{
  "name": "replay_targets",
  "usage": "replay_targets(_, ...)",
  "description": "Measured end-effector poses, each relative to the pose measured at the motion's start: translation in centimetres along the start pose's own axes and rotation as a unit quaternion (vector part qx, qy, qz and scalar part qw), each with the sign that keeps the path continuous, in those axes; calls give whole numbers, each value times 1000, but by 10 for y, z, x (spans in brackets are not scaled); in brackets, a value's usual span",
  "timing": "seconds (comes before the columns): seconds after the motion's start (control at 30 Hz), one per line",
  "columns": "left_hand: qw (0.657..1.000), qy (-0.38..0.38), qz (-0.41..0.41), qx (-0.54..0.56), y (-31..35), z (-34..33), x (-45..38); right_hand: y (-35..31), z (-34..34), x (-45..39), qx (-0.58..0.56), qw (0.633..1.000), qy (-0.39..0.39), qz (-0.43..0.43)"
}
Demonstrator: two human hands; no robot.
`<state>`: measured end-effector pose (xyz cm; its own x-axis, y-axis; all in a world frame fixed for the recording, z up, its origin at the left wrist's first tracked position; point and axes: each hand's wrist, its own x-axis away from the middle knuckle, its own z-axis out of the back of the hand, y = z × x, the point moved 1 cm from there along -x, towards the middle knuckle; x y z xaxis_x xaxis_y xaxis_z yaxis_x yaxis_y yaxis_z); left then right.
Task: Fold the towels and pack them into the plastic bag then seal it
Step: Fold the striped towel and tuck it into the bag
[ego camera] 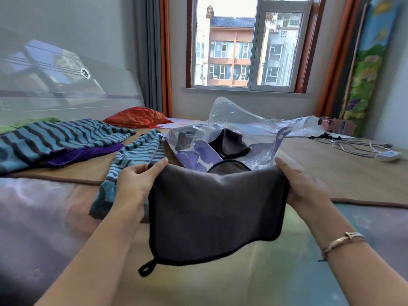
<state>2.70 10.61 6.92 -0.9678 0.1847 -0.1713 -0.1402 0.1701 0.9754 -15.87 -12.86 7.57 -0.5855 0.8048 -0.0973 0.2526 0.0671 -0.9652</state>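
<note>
- Left hand (134,182) and right hand (295,184): each clamped on a top corner of the grey towel (216,215), held above the bed (331,173).
- Plastic bag (231,138): just behind towel, mouth gaping, dark towel inside.
- Striped towels (61,138): toward bed's left edge.

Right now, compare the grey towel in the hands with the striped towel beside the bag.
The grey towel is plain and dark; the striped towel has blue and black bands. The grey one hangs between the left hand and right hand; the striped one lies loose on the bed. Neither is bagged.
</note>
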Motion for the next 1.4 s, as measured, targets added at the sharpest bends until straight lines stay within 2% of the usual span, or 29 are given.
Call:
replay_targets(0.13, 999, 18, -36, 34, 9, 3, 1, -12, -1, 0, -102, 993, 13, 49)
replay_targets(0.23, 998, 17, 40, 47, 8, 3, -2, -10, -4, -2, -130, 988, -20, 78)
replay_targets(0.27, 994, -15, 82, 71, 8, 2, -1, -9, -5, -2, -127, 988, -32, 79)
replay_targets(0.33, 974, -126, 146, 121, 9, 0, 2, -7, -5, -2, -126, 987, -49, 86)
replay_targets(0.4, 964, -204, 124, 115, 6, -2, 3, -8, -5, -2, -135, 984, -61, 95)
replay_targets(0.43, 968, -208, 97, 96, 5, -3, 4, -8, -5, -1, -137, 983, -61, 105)
replay_targets(0.57, 992, -114, 29, 56, -1, 2, -5, -8, 3, -1, -116, 982, 1, 146)
replay_targets(0.7, 994, -97, 45, 35, -5, 10, -14, -8, 7, 1, -71, 982, 72, 162)
replay_targets(0.87, 986, -86, 76, 122, -2, 9, -8, -1, 14, -3, 1, 984, 98, 148)
replay_targets(0.93, 985, -90, 74, 131, -4, 7, -6, 3, 16, -6, 66, 979, 117, 154)
replay_targets(1.07, 996, -77, 19, 52, -7, 1, -1, 5, 10, -7, 217, 951, 100, 198)
replay_targets(1.13, 994, -73, -64, -43, -3, -6, 6, 3, 1, -1, 341, 911, 97, 209)
replay_targets(1.2, 976, -96, -151, -128, 4, -16, 18, 1, -14, 9, 446, 855, 78, 254)
replay_targets(1.23, 966, -118, -174, -153, 6, -22, 25, 0, -24, 17, 467, 839, 58, 273)
replay_targets(1.3, 950, -160, -193, -186, 7, -35, 40, 0, -46, 34, 463, 836, 4, 293)
replay_targets(1.4, 943, -200, -191, -187, 5, -51, 54, 6, -73, 54, 392, 866, -98, 293)
